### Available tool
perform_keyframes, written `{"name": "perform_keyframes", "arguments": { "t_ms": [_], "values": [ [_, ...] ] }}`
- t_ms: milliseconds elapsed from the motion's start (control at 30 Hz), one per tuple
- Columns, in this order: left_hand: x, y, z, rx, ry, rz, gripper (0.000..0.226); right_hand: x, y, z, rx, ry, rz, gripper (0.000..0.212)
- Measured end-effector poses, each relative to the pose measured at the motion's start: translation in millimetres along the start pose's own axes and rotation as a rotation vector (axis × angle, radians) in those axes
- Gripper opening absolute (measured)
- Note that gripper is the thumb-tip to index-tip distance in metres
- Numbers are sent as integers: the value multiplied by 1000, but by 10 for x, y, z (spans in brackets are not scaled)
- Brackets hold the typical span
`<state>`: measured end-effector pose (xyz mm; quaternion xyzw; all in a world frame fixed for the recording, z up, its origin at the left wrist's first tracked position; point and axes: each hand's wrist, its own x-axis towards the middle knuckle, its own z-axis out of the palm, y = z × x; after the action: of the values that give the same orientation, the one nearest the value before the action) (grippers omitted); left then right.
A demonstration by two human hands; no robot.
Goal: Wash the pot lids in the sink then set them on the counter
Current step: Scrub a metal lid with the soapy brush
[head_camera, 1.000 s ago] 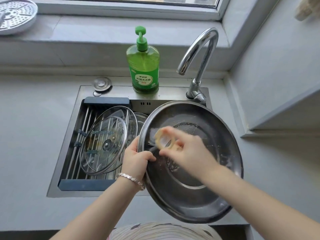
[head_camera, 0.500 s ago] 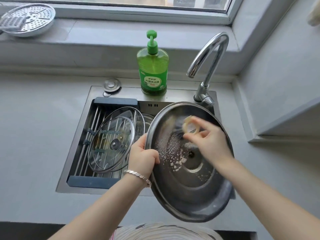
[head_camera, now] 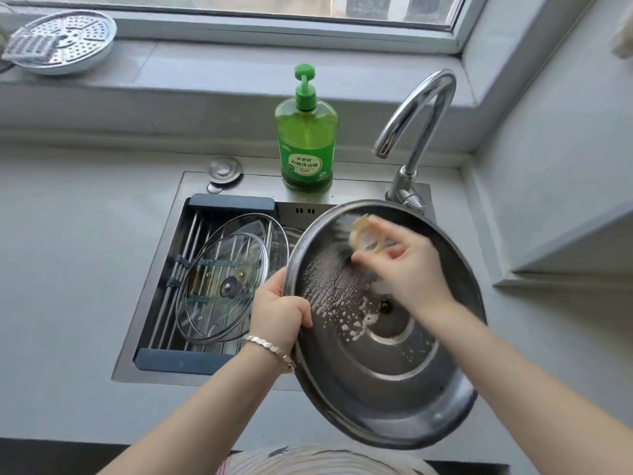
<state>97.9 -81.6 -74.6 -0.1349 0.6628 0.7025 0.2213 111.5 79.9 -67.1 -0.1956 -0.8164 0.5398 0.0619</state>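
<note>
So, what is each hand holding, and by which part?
The left hand grips the steel lid by its left rim; the right hand pinches a pale scrubber by its lower part.

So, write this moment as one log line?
left hand: grips rim of large round steel lid | right hand: holds pale scrubber against its soapy inside

Large round steel pot lid (head_camera: 394, 371): polished metal, glossy, mirror-like underside, wet, flecked with white foam. Clear glass lids (head_camera: 219, 286): smooth, transparent, thin shiny metal rims. Square steel sink (head_camera: 257, 188): brushed metal, duller sheen. Roll-up rack (head_camera: 191, 359): shiny metal rods, matt dark-blue plastic end bars. Curved tap (head_camera: 421, 108): bright chrome. Green soap bottle (head_camera: 306, 138): translucent glossy plastic. Grey counter (head_camera: 68, 252): matt, smooth. Perforated round steamer plate (head_camera: 68, 42): shiny metal. Pale yellowish scrubber (head_camera: 363, 231): blurred, material unclear. Silvery bracelet (head_camera: 270, 347): metal links, glinting.
</note>
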Motion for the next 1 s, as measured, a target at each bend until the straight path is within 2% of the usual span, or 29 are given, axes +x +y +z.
{"name": "perform_keyframes", "arguments": {
  "t_ms": [67,133,167,200,300,333,467,500,633,667,767,800,833,933,1000],
  "values": [
    [-22,-4,24,9,-7,-4,43,18,-29,36,-35,1,-8,58],
    [5,-6,11,4,12,-24,48,-223,-92,182,13,-168,-107,56],
    [24,-3,-4,-1,20,-31,44,-317,-126,224,24,-229,-135,57],
    [25,6,-20,-2,27,-37,41,-298,-138,209,18,-223,-140,57],
    [-2,-21,-8,29,12,-9,43,127,-88,17,-22,57,-19,57],
    [-7,-35,5,54,11,6,42,167,-109,3,-23,67,-6,56],
    [48,-18,-22,131,1,33,37,-234,-215,226,-34,-262,-193,55],
    [57,-11,-40,131,-9,37,39,-218,-199,210,-52,-251,-183,56],
    [-1,1,-12,164,-30,118,40,261,-61,-36,-55,69,37,59],
    [-7,0,0,185,-28,138,39,236,-65,-20,-48,58,31,58],
    [28,20,-14,214,-8,137,35,-120,-185,187,-1,-208,-122,54],
    [40,26,-34,205,-2,125,36,-169,-201,206,5,-243,-136,54],
    [40,32,-45,184,-4,112,37,-100,-192,162,5,-205,-124,54],
    [11,28,-28,143,-4,127,41,335,-56,-82,-37,88,49,55],
    [8,38,-7,166,-5,151,37,364,-2,-83,-39,110,64,59]
  ]
}}
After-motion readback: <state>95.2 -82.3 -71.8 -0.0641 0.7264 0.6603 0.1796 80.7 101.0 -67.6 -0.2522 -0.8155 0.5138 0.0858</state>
